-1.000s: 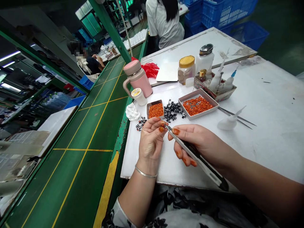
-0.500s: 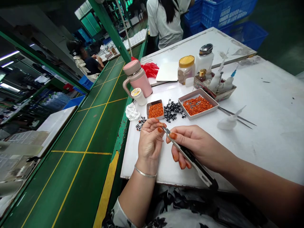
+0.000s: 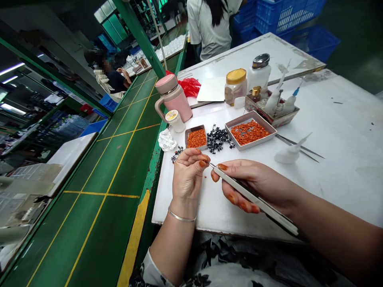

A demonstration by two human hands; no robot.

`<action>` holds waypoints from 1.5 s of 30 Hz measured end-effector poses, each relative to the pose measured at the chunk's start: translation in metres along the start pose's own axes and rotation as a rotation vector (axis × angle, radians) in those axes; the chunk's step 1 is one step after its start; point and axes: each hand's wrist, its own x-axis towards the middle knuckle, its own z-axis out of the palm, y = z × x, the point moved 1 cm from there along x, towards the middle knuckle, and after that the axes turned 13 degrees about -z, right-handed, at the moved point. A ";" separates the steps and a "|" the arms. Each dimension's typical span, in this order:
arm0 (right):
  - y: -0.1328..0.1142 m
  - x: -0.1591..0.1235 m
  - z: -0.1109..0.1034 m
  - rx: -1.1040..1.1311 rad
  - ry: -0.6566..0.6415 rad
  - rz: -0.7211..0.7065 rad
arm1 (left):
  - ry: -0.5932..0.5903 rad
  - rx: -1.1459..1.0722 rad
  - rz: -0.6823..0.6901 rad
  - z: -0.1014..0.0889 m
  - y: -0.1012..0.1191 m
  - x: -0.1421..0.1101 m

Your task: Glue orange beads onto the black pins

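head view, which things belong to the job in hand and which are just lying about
Likely the job:
slim tool, in the right hand
orange pieces, in two trays
black pieces, heaped between the trays

Probably just lying about:
pink flask
red bag
crumpled white wad

Centre of frame: long slim pale-grey tool (image 3: pixel 239 187), black along one side. Right hand (image 3: pixel 254 177): nails orange-brown; left hand (image 3: pixel 190 173): same orange-brown on nails; thin silver metal bangle (image 3: pixel 181 218). Bottom centre: white cloth garment (image 3: pixel 239 273), black blotchy pattern. Mid-frame: small bright-orange flakes (image 3: pixel 248 132); tiny glossy-black stemmed pieces (image 3: pixel 218 139). Lower left: broad flat green belt (image 3: pixel 92 227), ruled with yellow lines. Upper centre: pink cylindrical mug (image 3: pixel 178 104), crumpled red plastic bag (image 3: pixel 190 86). Upper right: blue plastic crates (image 3: pixel 266 18).
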 end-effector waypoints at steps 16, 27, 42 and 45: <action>-0.003 -0.004 -0.004 -1.272 0.423 -0.778 | -0.035 -0.186 -0.261 0.005 -0.010 -0.002; -0.001 0.001 -0.011 -1.503 0.389 -0.900 | -0.007 -0.134 -0.302 0.008 -0.015 -0.003; 0.000 0.000 -0.012 -1.493 0.355 -0.910 | -0.036 -0.146 -0.301 0.013 -0.016 -0.002; 0.001 0.002 -0.013 -1.486 0.356 -0.903 | -0.041 -0.160 -0.315 0.012 -0.017 -0.002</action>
